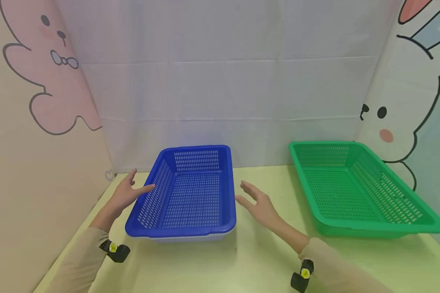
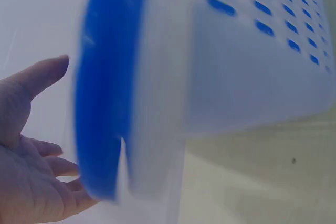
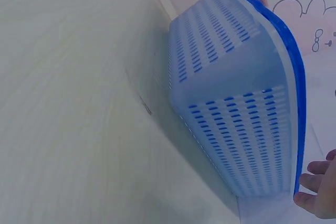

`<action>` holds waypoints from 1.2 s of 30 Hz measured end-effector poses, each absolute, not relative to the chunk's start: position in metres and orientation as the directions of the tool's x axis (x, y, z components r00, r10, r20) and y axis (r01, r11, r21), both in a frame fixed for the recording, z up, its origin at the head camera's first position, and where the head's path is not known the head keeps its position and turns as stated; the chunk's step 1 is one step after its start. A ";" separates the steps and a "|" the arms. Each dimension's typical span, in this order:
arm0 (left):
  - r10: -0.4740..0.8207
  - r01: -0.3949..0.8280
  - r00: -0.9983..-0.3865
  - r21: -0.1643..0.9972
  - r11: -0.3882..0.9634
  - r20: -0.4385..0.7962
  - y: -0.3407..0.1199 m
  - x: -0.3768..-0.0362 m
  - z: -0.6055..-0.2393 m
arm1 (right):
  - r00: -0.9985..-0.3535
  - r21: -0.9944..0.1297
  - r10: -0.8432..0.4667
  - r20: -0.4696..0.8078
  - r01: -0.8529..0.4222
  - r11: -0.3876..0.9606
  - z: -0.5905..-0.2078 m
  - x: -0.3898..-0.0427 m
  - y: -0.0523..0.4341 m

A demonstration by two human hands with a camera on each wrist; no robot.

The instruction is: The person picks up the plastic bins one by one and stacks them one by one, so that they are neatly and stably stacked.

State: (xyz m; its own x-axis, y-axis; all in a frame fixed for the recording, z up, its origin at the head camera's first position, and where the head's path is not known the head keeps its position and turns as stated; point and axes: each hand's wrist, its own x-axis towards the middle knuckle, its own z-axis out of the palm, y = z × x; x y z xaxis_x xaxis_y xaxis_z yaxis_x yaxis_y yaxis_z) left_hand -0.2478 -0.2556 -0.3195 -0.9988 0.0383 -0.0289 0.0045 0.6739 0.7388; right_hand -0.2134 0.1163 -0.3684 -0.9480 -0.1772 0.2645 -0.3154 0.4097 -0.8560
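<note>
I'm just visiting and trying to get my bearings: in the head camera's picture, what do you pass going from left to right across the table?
Left hand → blue basket → right hand → green basket.

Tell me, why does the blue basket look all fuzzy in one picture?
Left wrist view: the blue basket is very close and blurred; the left hand beside it looks sharper. Head view: the basket looks crisp. Right wrist view: slightly soft, holes clear.
</note>
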 end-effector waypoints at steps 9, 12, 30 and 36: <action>0.095 0.175 -0.984 0.755 0.632 0.148 -0.209 -0.248 -0.290 | -0.915 -0.731 -0.245 0.319 -0.403 0.550 -0.341 -0.219 0.157; 0.128 0.210 -0.978 0.757 0.618 0.167 -0.192 -0.247 -0.287 | -0.912 -0.721 -0.264 0.313 -0.409 0.559 -0.335 -0.221 0.173; 0.173 0.256 -0.965 0.850 0.460 0.197 -0.096 -0.256 -0.287 | -0.945 -0.571 -0.229 0.233 -0.324 0.755 -0.290 -0.220 0.269; 0.211 0.243 -0.963 0.873 0.422 0.167 -0.055 -0.256 -0.285 | -0.961 -0.529 -0.164 0.225 -0.261 0.808 -0.284 -0.222 0.295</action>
